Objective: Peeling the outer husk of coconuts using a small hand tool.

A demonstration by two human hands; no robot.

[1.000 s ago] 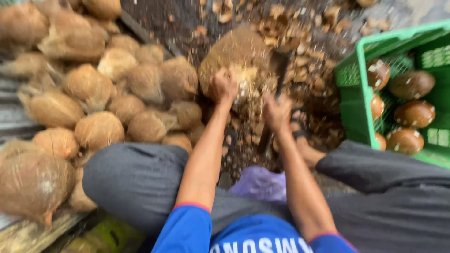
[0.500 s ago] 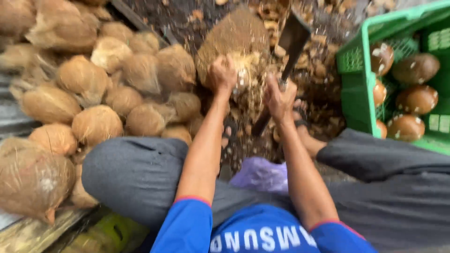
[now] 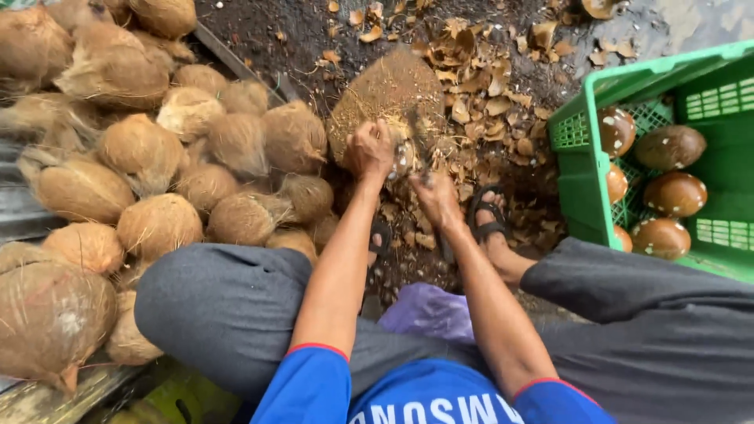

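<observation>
My left hand [image 3: 371,149] grips a large fibrous brown coconut [image 3: 385,94] held on the ground between my knees. My right hand [image 3: 434,196] is closed around the handle of a dark cleaver [image 3: 418,141], whose blade is down against the coconut's near side, just right of my left hand. Loose husk fibres hang where the blade meets the coconut. Most of the blade is hidden between the two hands.
A heap of husked coconuts [image 3: 157,173] fills the left. A green plastic crate [image 3: 581,157] at right holds several dark shelled coconuts [image 3: 671,149]. Husk chips [image 3: 487,86] litter the dark ground. My sandalled foot [image 3: 491,220] rests near the crate.
The cleaver was raised above the coconut half a second ago and has come down onto it. My right hand dropped with it; the left hand kept its hold.
</observation>
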